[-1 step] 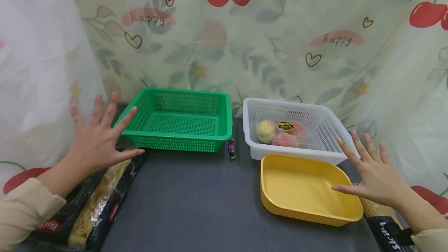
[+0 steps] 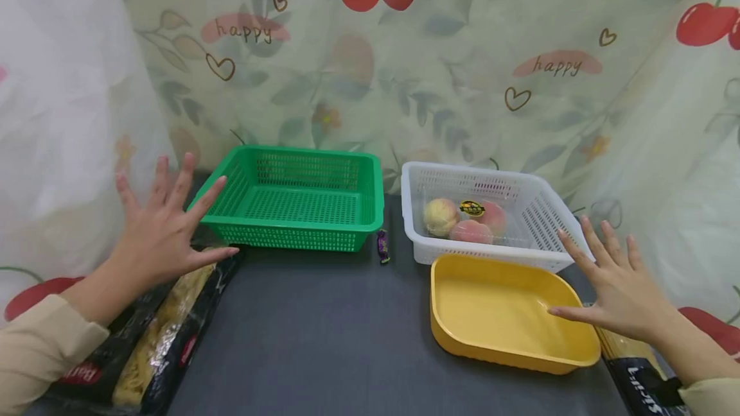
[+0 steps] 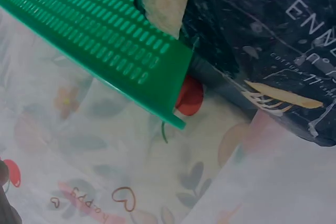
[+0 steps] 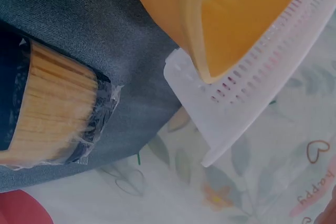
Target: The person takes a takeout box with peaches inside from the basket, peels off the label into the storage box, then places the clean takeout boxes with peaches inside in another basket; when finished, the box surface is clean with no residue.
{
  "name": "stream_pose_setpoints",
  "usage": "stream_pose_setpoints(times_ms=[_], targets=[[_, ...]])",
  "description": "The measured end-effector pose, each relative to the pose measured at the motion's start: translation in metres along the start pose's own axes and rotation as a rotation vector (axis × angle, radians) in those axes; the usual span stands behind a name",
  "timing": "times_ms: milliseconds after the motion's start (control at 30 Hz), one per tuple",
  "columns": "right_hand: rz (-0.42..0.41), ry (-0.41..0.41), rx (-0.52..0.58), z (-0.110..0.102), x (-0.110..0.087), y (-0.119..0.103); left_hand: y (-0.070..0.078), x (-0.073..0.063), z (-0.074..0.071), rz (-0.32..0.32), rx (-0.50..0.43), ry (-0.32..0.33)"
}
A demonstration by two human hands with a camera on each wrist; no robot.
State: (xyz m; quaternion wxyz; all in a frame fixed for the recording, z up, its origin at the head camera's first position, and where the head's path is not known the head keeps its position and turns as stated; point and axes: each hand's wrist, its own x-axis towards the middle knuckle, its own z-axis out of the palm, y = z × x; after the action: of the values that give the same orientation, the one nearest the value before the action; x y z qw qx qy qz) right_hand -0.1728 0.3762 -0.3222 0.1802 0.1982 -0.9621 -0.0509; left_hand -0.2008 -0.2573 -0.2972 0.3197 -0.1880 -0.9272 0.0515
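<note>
My left hand (image 2: 158, 230) is held with its fingers spread above the black pasta bags (image 2: 167, 332), left of the green basket (image 2: 289, 233). My right hand (image 2: 621, 291) spreads its fingers over the right end of the yellow tray (image 2: 497, 313); neither hand grips anything. A white basket (image 2: 555, 226) behind the tray contains a clear pack of peaches (image 2: 471, 231). Beneath the right wrist lies a pack of spaghetti (image 2: 636, 364), its long strands showing in the right wrist view (image 4: 58, 100). "PENNE" is printed on a dark bag (image 3: 283, 40) in the left wrist view.
A small purple wrapped candy (image 2: 383, 246) lies on the dark tabletop (image 2: 306, 339) between the two baskets. Behind them hangs a cherry-print curtain (image 2: 370, 82), which also closes in both sides. The tray's back edge meets the front of the white basket.
</note>
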Motion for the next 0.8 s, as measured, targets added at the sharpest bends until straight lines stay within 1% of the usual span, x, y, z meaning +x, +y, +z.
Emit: stream_pose_setpoints(times_ms=[267, 367, 500, 600, 700, 800], targets=[[-0.003, 0.007, 0.024, 0.003, 0.000, 0.002, 0.005, -0.001, -0.003, -0.008, -0.001, -0.065], [0.002, -0.002, 0.041, 0.005, -0.001, 0.003, 0.007, -0.002, -0.002, 0.002, -0.009, -0.051], [0.005, -0.012, 0.057, 0.009, -0.001, 0.005, 0.012, -0.002, 0.001, 0.034, -0.011, -0.027], [0.011, -0.018, 0.064, 0.011, 0.001, 0.006, 0.016, 0.001, 0.003, 0.049, 0.005, -0.034], [0.024, -0.022, 0.077, 0.011, 0.001, 0.006, 0.021, 0.006, 0.004, 0.059, 0.018, -0.066], [0.033, -0.029, 0.077, 0.011, 0.001, 0.005, 0.026, 0.009, 0.006, 0.087, 0.019, -0.075]])
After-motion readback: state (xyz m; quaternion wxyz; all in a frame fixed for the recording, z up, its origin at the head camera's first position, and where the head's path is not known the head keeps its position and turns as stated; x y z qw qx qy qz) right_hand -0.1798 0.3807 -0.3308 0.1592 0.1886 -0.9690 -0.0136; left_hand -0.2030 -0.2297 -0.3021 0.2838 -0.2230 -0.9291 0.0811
